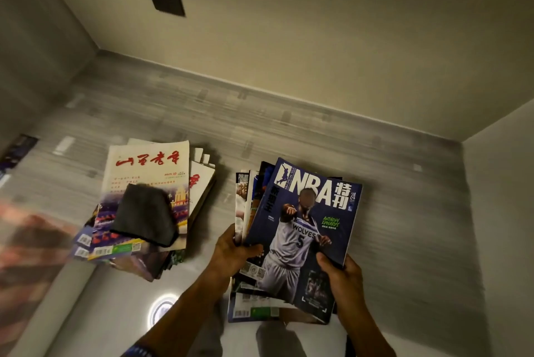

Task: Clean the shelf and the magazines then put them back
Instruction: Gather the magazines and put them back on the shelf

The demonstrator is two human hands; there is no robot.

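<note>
Your left hand (234,249) was curled around the near left edge of a fanned bundle of glossy paper magazines (300,229), thumb on top and fingers beneath, while your right hand (341,275) pinched the bundle's near right corner, thumb pressed on the dark blue basketball cover (306,212) that faced you. Both hands were closed on that bundle, and it was tilted up off the floor, with a few more issues (254,307) lying flat under its near edge. Just to your left a second stack of magazines (147,197), topped by a cream cover with red brush lettering, sat on the pale glossy floor (115,313), and a folded dark grey cloth (144,218) rested on top of it. The grey wood-grain panel (289,113) ran behind both stacks to the beige wall (289,24). That bundle looked fairly heavy and limp, and its slick covers would likely slide over one another, so you would have done well to square the edges and grip the spine side firmly, one hand under the middle.
</note>
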